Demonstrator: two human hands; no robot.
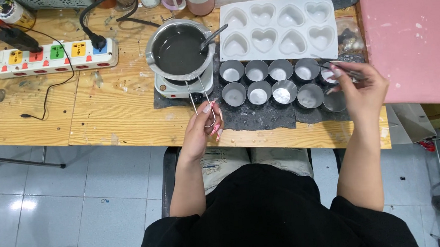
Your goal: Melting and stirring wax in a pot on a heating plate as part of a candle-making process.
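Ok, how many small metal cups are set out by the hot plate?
10 small metal cups: five in the back row, five in front, right of the hot plate. The right hand partly covers the end pair.

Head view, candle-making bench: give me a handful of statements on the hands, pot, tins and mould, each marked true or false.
1. The left hand grips the wire handle of the round metal pot on the small white hot plate. True.
2. The right hand rests on the white heart-shaped mould tray. False: it holds a thin tool over the small round metal tins.
3. The pot is empty. False: it holds dark liquid.
4. The tins stand in two rows. True.
5. The mould has eight heart cavities. True.
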